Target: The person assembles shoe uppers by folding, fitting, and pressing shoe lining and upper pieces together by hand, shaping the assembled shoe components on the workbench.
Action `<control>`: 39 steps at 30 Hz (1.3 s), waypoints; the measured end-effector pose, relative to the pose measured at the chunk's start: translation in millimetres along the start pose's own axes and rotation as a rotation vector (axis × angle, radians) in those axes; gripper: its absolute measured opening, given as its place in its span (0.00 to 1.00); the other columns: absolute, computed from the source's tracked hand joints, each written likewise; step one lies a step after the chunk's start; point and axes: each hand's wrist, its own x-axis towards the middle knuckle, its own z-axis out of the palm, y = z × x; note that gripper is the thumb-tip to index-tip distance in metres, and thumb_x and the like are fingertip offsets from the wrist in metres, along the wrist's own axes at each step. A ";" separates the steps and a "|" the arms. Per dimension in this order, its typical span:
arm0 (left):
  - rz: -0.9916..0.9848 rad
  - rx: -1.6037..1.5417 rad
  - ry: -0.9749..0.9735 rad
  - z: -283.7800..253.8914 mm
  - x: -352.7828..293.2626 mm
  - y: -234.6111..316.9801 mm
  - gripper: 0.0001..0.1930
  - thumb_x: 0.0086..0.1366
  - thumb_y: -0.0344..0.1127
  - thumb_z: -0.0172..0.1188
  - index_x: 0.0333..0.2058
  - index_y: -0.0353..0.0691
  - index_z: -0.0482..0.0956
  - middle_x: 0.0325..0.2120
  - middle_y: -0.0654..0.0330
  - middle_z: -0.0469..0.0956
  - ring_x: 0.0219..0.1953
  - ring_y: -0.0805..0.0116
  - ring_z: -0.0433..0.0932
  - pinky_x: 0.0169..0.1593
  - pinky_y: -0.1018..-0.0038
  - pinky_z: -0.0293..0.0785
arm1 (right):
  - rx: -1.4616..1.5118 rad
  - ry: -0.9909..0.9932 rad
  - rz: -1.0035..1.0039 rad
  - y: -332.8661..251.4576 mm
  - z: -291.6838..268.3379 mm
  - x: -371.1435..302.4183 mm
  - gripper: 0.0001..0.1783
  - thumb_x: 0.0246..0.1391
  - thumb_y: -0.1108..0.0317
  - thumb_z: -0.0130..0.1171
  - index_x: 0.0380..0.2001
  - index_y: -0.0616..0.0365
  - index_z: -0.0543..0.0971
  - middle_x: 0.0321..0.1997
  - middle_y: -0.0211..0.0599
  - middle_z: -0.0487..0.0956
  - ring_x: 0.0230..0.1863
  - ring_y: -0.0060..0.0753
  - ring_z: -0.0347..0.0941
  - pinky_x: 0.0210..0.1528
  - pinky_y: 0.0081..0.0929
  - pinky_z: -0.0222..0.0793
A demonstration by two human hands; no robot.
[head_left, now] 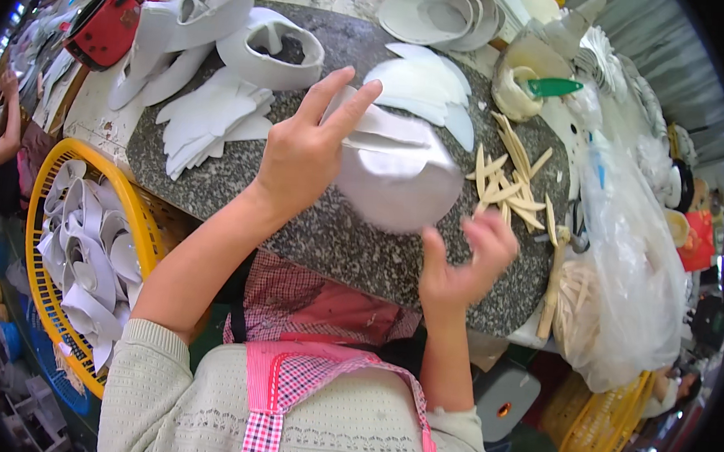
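My left hand (300, 150) grips the upper left edge of a smooth white rounded piece (402, 187) with a folded band across its top; part of that edge shows between two outstretched digits. The piece's lower rim is blurred. My right hand (468, 263) is just below its right side, thumb and fingers apart, somewhat blurred and holding nothing. Beside it lie several cream, curved, pointed strips (507, 194). Behind the white piece is a fanned stack of thin white cutouts (427, 79); another stack of white cutouts (214, 119) lies to the left.
Ring-like white pieces (278, 48) stand at the back left, near a red pot (103, 27). A yellow basket (155, 245) at left holds more white pieces. At the back are stacked round dishes (427, 12) and a tub with a green-handled tool (555, 88). A plastic bag (627, 270) hangs right.
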 end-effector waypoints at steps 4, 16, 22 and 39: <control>0.198 0.030 -0.032 -5.0 -7.5 25.7 0.27 0.46 0.21 0.54 0.49 0.42 0.73 0.49 0.52 0.70 0.30 0.59 0.78 0.29 0.74 0.75 | 0.685 -0.376 0.554 -30.1 2.4 -17.8 0.20 0.51 0.58 0.59 0.39 0.64 0.71 0.31 0.34 0.72 0.28 0.22 0.66 0.29 0.19 0.60; 0.164 0.049 -0.008 -30.4 -5.5 37.2 0.26 0.42 0.44 0.68 0.42 0.41 0.77 0.48 0.62 0.73 0.49 0.56 0.64 0.50 0.67 0.59 | 0.866 -0.204 0.535 -21.0 30.1 12.9 0.17 0.57 0.76 0.44 0.49 0.75 0.67 0.48 0.48 0.73 0.48 0.34 0.71 0.48 0.27 0.67; 0.036 -0.289 -0.078 -29.3 6.8 32.7 0.19 0.44 0.37 0.67 0.37 0.40 0.79 0.44 0.62 0.75 0.46 0.56 0.66 0.46 0.66 0.65 | 0.527 -0.120 0.345 -18.1 32.4 17.0 0.11 0.54 0.75 0.48 0.38 0.70 0.75 0.33 0.37 0.78 0.35 0.22 0.72 0.39 0.22 0.67; -0.863 -1.186 -0.026 3.0 16.7 1.7 0.13 0.66 0.39 0.49 0.36 0.34 0.76 0.27 0.65 0.74 0.31 0.81 0.72 0.37 0.82 0.69 | 0.484 -0.076 0.272 24.8 32.7 4.1 0.19 0.42 0.79 0.61 0.41 0.69 0.73 0.40 0.41 0.77 0.38 0.30 0.74 0.44 0.28 0.68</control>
